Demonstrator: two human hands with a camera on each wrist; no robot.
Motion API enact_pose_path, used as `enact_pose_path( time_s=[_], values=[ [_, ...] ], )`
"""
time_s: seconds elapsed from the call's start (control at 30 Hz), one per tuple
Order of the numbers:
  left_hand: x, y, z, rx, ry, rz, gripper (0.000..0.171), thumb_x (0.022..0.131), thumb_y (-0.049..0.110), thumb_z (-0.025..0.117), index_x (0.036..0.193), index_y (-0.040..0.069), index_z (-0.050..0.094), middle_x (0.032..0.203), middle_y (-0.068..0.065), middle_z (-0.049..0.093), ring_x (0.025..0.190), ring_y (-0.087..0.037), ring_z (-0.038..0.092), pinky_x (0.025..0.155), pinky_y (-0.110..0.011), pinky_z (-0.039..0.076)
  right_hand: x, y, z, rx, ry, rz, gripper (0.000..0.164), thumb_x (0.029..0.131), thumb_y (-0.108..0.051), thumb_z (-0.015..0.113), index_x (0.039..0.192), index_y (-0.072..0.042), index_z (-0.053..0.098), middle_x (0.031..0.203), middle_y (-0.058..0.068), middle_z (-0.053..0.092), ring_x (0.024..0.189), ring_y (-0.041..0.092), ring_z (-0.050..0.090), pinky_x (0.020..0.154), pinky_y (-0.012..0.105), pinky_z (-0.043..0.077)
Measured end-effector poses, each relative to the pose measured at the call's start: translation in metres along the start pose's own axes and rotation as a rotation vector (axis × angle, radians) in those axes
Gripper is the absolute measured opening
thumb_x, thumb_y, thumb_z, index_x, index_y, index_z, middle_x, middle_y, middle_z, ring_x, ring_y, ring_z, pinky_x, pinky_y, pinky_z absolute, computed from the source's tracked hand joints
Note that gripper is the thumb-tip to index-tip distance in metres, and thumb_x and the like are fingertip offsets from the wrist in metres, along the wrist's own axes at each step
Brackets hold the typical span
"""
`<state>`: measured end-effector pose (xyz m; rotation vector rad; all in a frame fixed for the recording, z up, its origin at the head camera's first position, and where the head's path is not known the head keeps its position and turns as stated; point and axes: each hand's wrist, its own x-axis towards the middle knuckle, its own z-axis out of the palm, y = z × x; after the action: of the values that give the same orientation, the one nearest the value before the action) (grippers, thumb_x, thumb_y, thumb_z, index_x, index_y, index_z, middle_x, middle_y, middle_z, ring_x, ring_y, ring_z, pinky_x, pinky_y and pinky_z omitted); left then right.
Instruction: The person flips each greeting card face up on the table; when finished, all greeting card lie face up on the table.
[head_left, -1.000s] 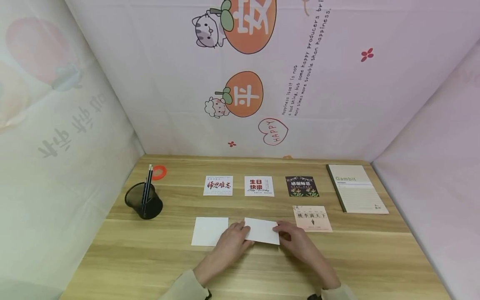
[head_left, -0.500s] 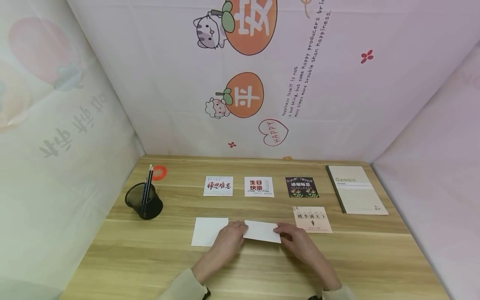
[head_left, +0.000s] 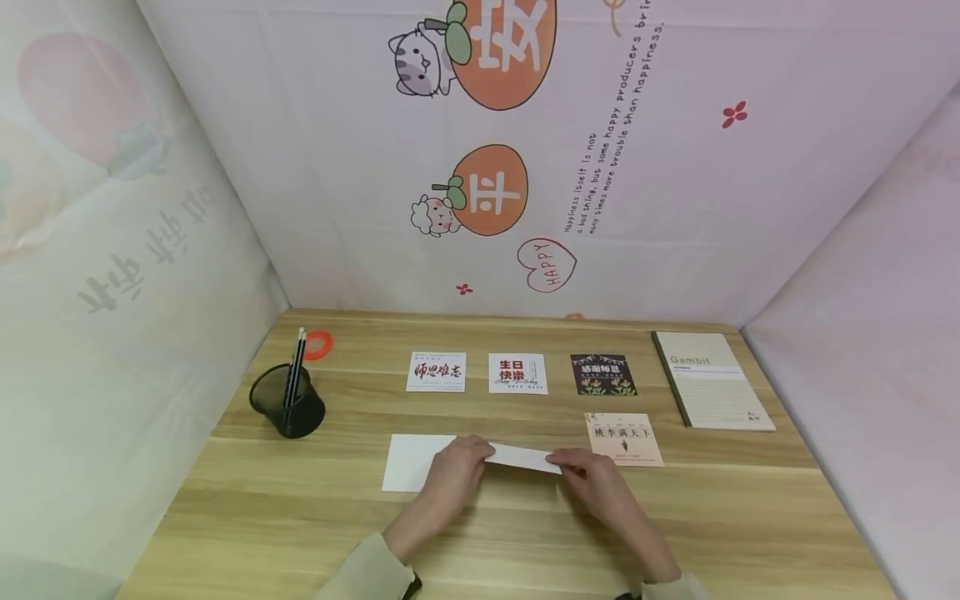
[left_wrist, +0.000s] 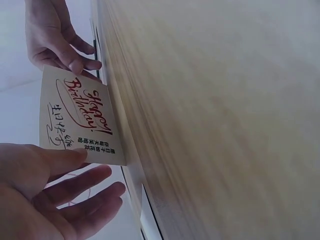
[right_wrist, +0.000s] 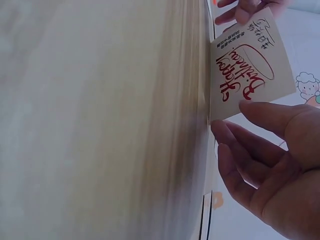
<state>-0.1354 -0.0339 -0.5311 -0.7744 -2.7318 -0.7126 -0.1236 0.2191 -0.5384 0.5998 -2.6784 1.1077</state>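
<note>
The card point(head_left: 522, 458) is a small piece of pale stiff paper with straight edges, held up by two opposite ends. In the head view it sits just below the centre of the frame, over the tabletop point(head_left: 495, 550), tilted so steeply that only a narrow white strip shows, its left end a little higher than its right. Both wrist views show its printed face: red script reading "Happy Birthday!" with a looping red stroke, thin dark handwriting underlined beside it, and small dark characters near one end. Whether its lower edge touches the tabletop is unclear.
</note>
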Motion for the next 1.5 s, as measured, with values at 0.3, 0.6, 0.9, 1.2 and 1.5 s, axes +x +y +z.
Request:
enact_pose_path(
  time_s=[0.3, 0.6, 0.9, 1.2, 1.5],
  values=[
    [0.003, 0.001, 0.0, -0.035, 0.072, -0.048, 0.006, 0.086, 0.007, 0.07, 0.091, 0.009, 0.073, 0.09, -0.001, 0.072, 0.082, -0.015, 0.069, 0.07, -0.026, 0.056, 0.001, -0.003, 0.002, 0.037, 0.088, 0.003, 0.035, 0.071, 0.015, 0.074, 0.096, -0.009, 0.075, 0.095, 0.005, 0.073, 0.082, 0.016, 0.069, 0.071, 0.024, 0.056],
    [0.004, 0.002, -0.001, -0.073, 0.102, -0.103, 0.004, 0.087, 0.011, 0.07, 0.089, 0.009, 0.073, 0.088, 0.0, 0.072, 0.08, -0.015, 0.069, 0.066, -0.03, 0.056, 0.004, -0.005, 0.004, 0.023, 0.166, -0.022, 0.031, 0.072, 0.013, 0.076, 0.093, -0.009, 0.076, 0.089, 0.004, 0.073, 0.078, 0.015, 0.069, 0.068, 0.022, 0.056],
    [0.006, 0.002, -0.003, -0.209, 0.07, -0.184, 0.006, 0.089, 0.013, 0.068, 0.086, 0.007, 0.069, 0.079, 0.0, 0.068, 0.065, -0.004, 0.056, 0.057, -0.019, 0.048, 0.006, -0.011, 0.006, 0.047, 0.164, 0.157, 0.018, 0.076, 0.004, 0.077, 0.089, -0.009, 0.075, 0.085, 0.004, 0.073, 0.073, 0.011, 0.067, 0.064, 0.022, 0.055],
    [0.009, 0.0, -0.001, -0.306, 0.087, -0.246, 0.007, 0.089, 0.01, 0.068, 0.093, 0.005, 0.071, 0.084, -0.003, 0.071, 0.071, -0.006, 0.062, 0.062, -0.018, 0.052, 0.008, -0.016, 0.007, 0.09, 0.169, 0.24, 0.015, 0.08, 0.0, 0.075, 0.094, -0.006, 0.074, 0.088, 0.006, 0.072, 0.075, 0.013, 0.064, 0.066, 0.023, 0.054],
    [0.009, 0.0, 0.002, -0.359, 0.107, -0.284, 0.007, 0.089, 0.01, 0.068, 0.09, 0.005, 0.071, 0.078, 0.0, 0.068, 0.068, -0.007, 0.059, 0.061, -0.02, 0.051, 0.008, -0.018, 0.007, 0.113, 0.158, 0.309, 0.016, 0.081, 0.0, 0.073, 0.096, -0.004, 0.072, 0.082, 0.004, 0.069, 0.071, 0.012, 0.059, 0.065, 0.023, 0.052]
  ],
)
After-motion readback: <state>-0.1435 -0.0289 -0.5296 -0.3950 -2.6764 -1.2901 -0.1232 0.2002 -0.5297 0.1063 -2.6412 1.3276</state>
